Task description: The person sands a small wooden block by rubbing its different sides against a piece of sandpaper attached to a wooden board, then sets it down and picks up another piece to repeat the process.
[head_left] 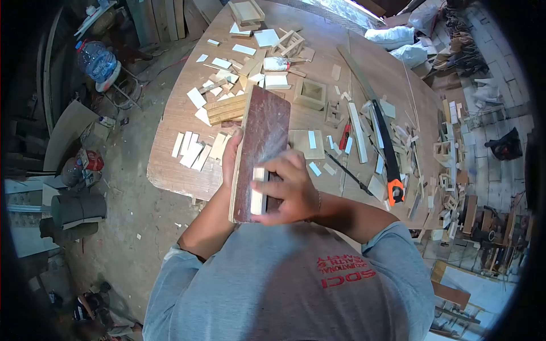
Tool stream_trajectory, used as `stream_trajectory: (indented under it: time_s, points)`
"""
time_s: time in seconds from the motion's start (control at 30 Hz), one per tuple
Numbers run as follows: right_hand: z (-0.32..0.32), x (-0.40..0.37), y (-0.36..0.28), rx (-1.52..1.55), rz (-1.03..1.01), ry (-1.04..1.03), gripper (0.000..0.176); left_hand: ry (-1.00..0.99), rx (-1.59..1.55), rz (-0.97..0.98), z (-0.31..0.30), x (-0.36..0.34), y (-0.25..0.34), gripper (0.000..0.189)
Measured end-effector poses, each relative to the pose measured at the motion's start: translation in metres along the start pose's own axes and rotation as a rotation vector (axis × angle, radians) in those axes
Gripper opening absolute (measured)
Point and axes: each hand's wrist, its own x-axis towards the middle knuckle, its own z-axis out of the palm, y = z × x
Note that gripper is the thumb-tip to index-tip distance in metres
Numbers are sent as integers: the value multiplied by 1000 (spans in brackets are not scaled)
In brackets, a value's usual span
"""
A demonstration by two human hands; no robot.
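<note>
A long reddish-brown board (266, 122) with pale edges is held upright at a slant in front of my chest. My left hand (230, 159) wraps round its left edge from behind, its fingers mostly hidden. A small pale wooden block (258, 193) lies against the lower face of the board. My right hand (290, 190) has its fingers closed on this block, pressing it to the reddish surface; the fingers are slightly blurred.
The wooden table (165, 165) carries scattered pale wood pieces, an open square wooden box (310, 94), a saw with an orange handle (396, 191) and a red-handled tool (344, 136). A water bottle (98, 61) stands on a stool at the left.
</note>
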Motion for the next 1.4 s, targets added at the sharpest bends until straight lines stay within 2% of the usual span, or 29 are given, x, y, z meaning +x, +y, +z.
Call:
stream_trajectory:
  time_s: [0.07, 0.1, 0.17, 0.2, 0.27, 0.3, 0.37, 0.4, 0.43, 0.47, 0.57, 0.63, 0.67, 0.7, 0.77, 0.83, 0.9, 0.93, 0.97, 1.0, 1.03, 1.1, 1.13, 1.17, 1.23, 1.27, 1.3, 1.37, 1.4]
  points:
    - [-3, -4, 7, 32, 22, -71, 47, 35, 87, -1, 6, -5, 0, 69]
    - [-1, 21, 54, -141, 36, 72, 47, -34, 166, 5, 7, 16, 25, 69]
    - [-11, 18, 73, -196, 177, 168, 47, -314, 160, -107, -2, 13, 24, 70]
    - [-6, 16, 53, -193, 177, 164, 47, 12, 107, 15, 13, 12, 16, 70]
    - [5, 6, -8, 34, -125, -16, 57, 55, 119, 39, 25, 9, 4, 70]
    - [2, 6, -5, 34, -117, -18, 57, 91, 141, 67, 27, 8, 1, 69]
    - [-8, 10, 22, -108, -28, 22, 56, 101, 68, 50, 17, 4, 7, 68]
    - [-15, 3, 54, -286, 154, 69, 58, -64, 120, -29, 3, 3, 11, 68]
    - [-14, 5, 58, -208, 236, 118, 59, -229, 168, -106, 8, 0, 8, 67]
    - [-2, -1, 41, -90, 165, 113, 57, 103, 113, 26, 16, -1, -1, 67]
    - [14, -11, -19, 71, -58, -32, 54, 86, 150, 36, 11, 5, 0, 66]
    - [10, 1, 17, 46, 29, 81, 51, 88, 150, 29, 15, 4, 3, 67]
    - [1, 3, 49, -55, 242, 77, 49, 90, 145, 26, 18, 3, 3, 67]
    - [-5, 8, 54, -18, 202, 159, 56, 94, 133, 22, 20, 0, 1, 68]
    - [7, 7, 9, 70, 79, 22, 54, 91, 125, 29, 20, 2, 2, 69]
    - [13, 0, -27, 108, -125, -31, 47, 36, 149, 18, 12, 4, 3, 71]
    - [6, 3, 14, 156, -35, -99, 57, -63, 156, -34, 2, 0, 11, 71]
    - [-13, 17, 35, -207, 8, -72, 57, -170, 162, -87, -3, -1, 16, 71]
    - [-10, 14, 31, -208, 5, -81, 57, -276, 164, -137, -5, -2, 16, 71]
    - [-3, 8, 23, -89, 83, -58, 59, 13, 216, 0, 12, -3, 5, 71]
    - [4, 5, 14, 28, 155, -28, 60, 6, 217, 6, 22, -1, 1, 71]
    - [18, -4, -18, 114, -87, -27, 54, 205, 103, 91, 33, 1, -1, 70]
    - [9, -1, -5, 60, -166, -33, 52, 237, 122, 96, 32, 1, -1, 69]
    - [-1, 6, 10, 51, 33, -113, 49, 243, 119, 95, 20, 0, 5, 69]
    - [-2, 12, 39, -77, 99, -32, 49, -172, 233, -120, 2, 0, 18, 69]
    - [-2, 11, 46, -204, 161, 51, 48, 106, 230, 23, 6, 3, 7, 70]
    - [1, 12, 34, -207, 152, 54, 48, 98, 234, 26, 14, 7, 6, 70]
    - [13, 2, -11, 67, -123, -46, 55, 149, 173, 80, 20, 6, 1, 70]
    - [7, 4, 4, 28, -156, -78, 56, 228, 181, 90, 23, 4, 0, 71]
